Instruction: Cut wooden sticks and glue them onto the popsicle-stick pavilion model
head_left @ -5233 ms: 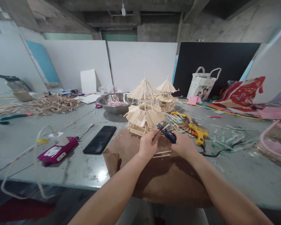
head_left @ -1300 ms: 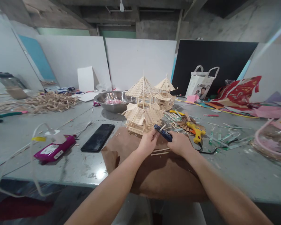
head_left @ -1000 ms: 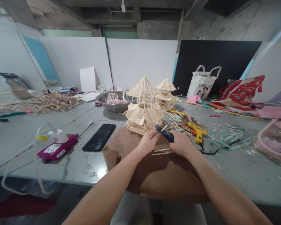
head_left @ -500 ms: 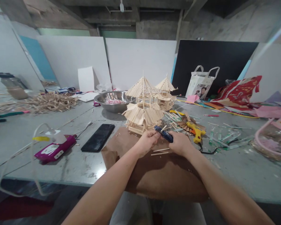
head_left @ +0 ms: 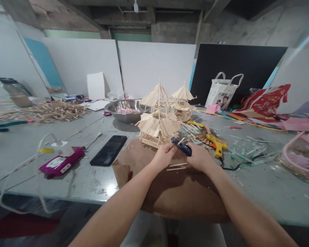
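My right hand (head_left: 200, 157) is wrapped round a dark blue hand tool that looks like cutting pliers (head_left: 182, 146), its head pointing left. A thin wooden stick (head_left: 180, 141) sticks up at the tool's head. My left hand (head_left: 167, 153) is closed in a pinch at that head; the stick seems to be in its fingers, though the fingertips are partly hidden. Just behind the hands stands a two-tiered pavilion model (head_left: 158, 125) made of sticks. Below the hands, a few loose sticks (head_left: 176, 166) lie on brown paper (head_left: 180, 199).
A black phone (head_left: 108, 150) and purple power strip (head_left: 61, 162) lie to the left. Behind are a metal bowl (head_left: 130, 120), a second stick model (head_left: 183, 103) and a stick pile (head_left: 59, 111). On the right are a yellow glue gun (head_left: 216, 144), glue-stick scraps and a pink-rimmed container (head_left: 288, 151).
The whole view has shifted slightly. Both hands and the blue tool keep nearly the same pose, close together over the brown paper.
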